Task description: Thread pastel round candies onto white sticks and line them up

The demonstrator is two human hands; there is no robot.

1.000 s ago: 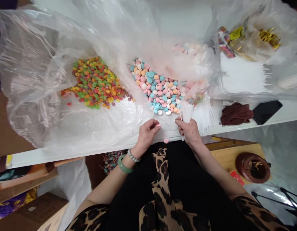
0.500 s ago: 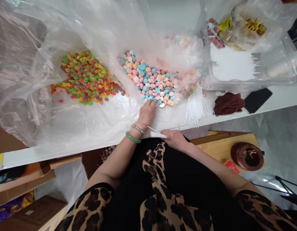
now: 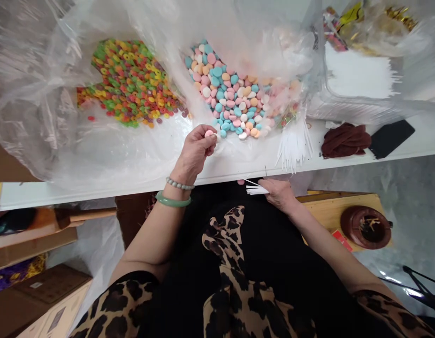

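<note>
My left hand (image 3: 198,148) is closed, pinching a pink candy (image 3: 209,134) between thumb and fingers just in front of the pile of pastel candies (image 3: 234,101). Something white shows beside it, perhaps a second candy. At the table's front edge, my right hand (image 3: 281,193) is wrapped round several thin white sticks (image 3: 255,189). One stick juts out above the others, and a pink disc (image 3: 240,182) shows by its tip; whether it is fixed there I cannot tell. A thin needle-like line (image 3: 265,170) stands up near the right fingers.
Colourful ring candies (image 3: 133,84) lie on clear plastic (image 3: 30,117) at left. More white sticks (image 3: 295,143) fan out at the table edge. To the right are a brown cloth (image 3: 346,141), a black phone-like slab (image 3: 392,138) and a clear bin (image 3: 365,105). Below stands a stool (image 3: 324,213) with a round brown pot (image 3: 366,227).
My left hand has drawn back from the candy pile, lifting a pink candy. My right hand, still on the sticks, sits further right in view. A pink disc now shows by one stick's tip.
</note>
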